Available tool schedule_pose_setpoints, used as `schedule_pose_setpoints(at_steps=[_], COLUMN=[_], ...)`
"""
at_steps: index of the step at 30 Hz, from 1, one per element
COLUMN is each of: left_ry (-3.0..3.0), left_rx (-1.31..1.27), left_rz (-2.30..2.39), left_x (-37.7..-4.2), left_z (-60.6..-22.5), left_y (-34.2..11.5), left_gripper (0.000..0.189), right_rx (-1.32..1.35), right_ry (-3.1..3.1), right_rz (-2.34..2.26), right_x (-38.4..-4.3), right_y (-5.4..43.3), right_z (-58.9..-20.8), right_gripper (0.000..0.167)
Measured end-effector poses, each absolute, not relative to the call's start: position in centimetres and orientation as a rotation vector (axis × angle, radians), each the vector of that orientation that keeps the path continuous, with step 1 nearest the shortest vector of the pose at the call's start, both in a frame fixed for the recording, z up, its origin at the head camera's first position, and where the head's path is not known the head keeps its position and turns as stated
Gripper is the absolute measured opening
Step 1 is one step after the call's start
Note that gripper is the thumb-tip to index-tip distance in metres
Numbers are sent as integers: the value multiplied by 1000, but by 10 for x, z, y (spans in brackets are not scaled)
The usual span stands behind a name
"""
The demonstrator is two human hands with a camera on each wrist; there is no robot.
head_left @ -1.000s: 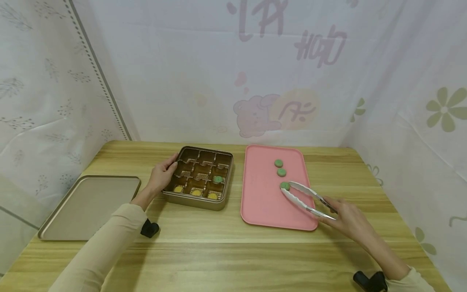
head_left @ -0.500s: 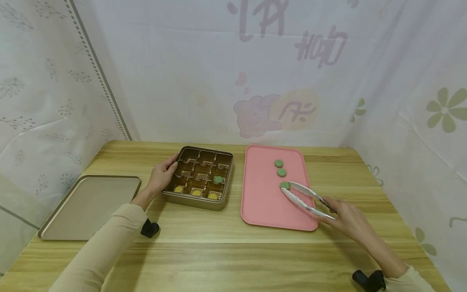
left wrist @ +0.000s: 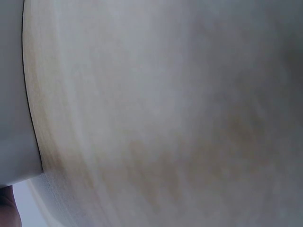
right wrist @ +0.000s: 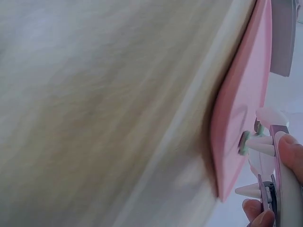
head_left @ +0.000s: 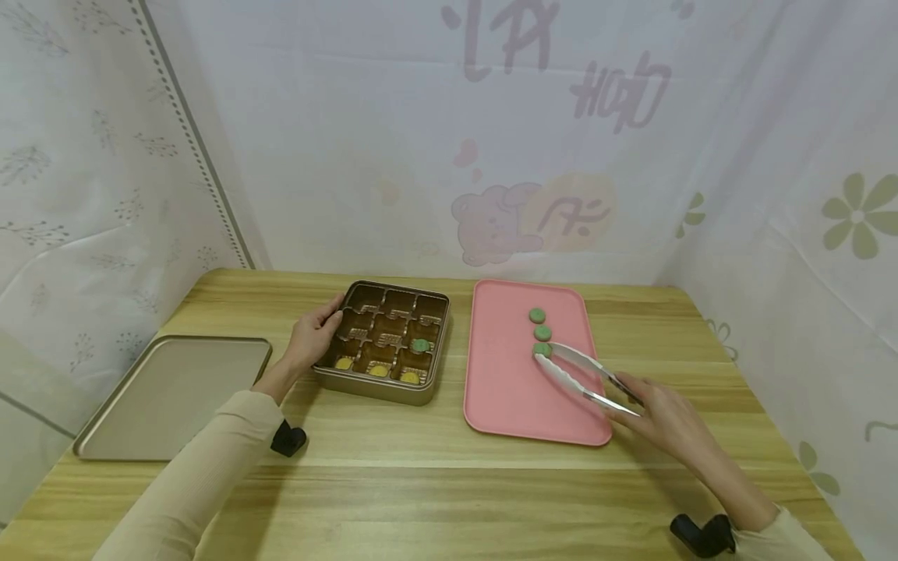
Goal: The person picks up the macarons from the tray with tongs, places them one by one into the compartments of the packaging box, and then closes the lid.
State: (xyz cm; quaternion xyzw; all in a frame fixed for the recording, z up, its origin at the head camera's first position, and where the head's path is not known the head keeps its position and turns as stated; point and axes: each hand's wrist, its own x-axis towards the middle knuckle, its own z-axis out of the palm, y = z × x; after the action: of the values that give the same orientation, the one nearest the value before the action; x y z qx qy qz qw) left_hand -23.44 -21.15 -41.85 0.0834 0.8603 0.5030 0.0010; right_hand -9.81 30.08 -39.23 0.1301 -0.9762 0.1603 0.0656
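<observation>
My left hand [head_left: 312, 335] holds the left edge of a gold-brown tin box [head_left: 379, 387], thumb along its rim. Inside is a divided insert with square compartments. Yellow cookies [head_left: 378, 371] lie in the three front compartments, and one green cookie [head_left: 420, 345] is in the right compartment of the middle row. My right hand [head_left: 662, 417] grips metal tongs [head_left: 595, 397] with white tips. Between those tips is a round green cookie [head_left: 542, 350], over the pink tray [head_left: 498, 389]. Two more green cookies [head_left: 542, 333] lie just behind it. The right wrist view shows the tongs [right wrist: 262, 146] sideways.
A flat gold-brown lid-like tray [head_left: 175, 397] lies at the left of the wooden table [head_left: 393, 499]. The tin box stands between it and the pink tray. Printed cloth curtains [head_left: 351, 156] hang close behind and on both sides.
The tongs have shifted slightly left and away from me, and the green cookie between their tips has moved with them. The left hand and the tin box stay in place.
</observation>
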Motion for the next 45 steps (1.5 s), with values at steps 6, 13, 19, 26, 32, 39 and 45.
schedule_pose_setpoints(at_steps=[6,13,19,26,32,39,45], left_ry=[2686,2701,2721,2733,2730,2733,2739], left_rx=[277,266,254,232,219,222,218], left_rz=[1588,1578,1558,1543,1539,1555,1560], left_x=[-232,-232,-233,-235,-236,-237,-238], left_z=[-418,-418,-419,-420,-419,-419,-420], left_y=[-211,-211,-212,-211,-211,-211,-211], left_gripper=[48,49,48,47,47,47,46], right_rx=[404,552,685,737,748,765,776], right_ry=[-2963,-2890,-2829,-2844,-2886,-2944,-2972], right_rz=[538,572,609,578,545,545,517], right_x=[-108,-129,-148,-163,-174,-183,-187], right_y=[280,240,196,154,131,116,108], right_z=[-383,-374,-366,-363,-363,-361,-360], right_gripper=[55,47,51,45,52,58,54])
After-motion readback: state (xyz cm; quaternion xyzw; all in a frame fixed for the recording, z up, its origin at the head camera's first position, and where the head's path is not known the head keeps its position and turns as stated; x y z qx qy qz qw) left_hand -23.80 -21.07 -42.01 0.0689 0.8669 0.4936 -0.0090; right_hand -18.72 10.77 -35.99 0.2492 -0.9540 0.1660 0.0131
